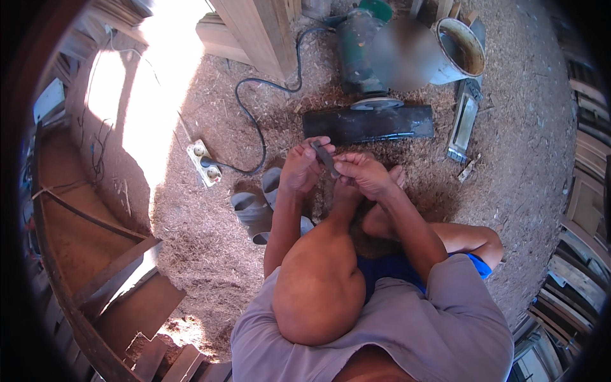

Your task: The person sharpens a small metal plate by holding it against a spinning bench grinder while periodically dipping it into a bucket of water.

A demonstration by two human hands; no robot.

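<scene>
A small, dark flat bar (327, 160) is held up between my two hands; its exact kind I cannot make out. My left hand (301, 168) pinches its upper left end with thumb and fingers. At the lower right end, the fingertips of my right hand (366, 173) are closed on it. Just beyond my hands lies a dark, wet-looking trough (363, 125). Over its far edge sits a round grey disc (377, 104) on a green motor (358, 60).
A black cord (245, 111) curves from the motor to a white power strip (202, 163) on the shavings-covered floor. Grey sandals (251, 210) lie left of my legs. A dirty white bucket (459, 51) and a long metal tool (464, 122) are at the right. Wooden boards (589, 204) line the right side.
</scene>
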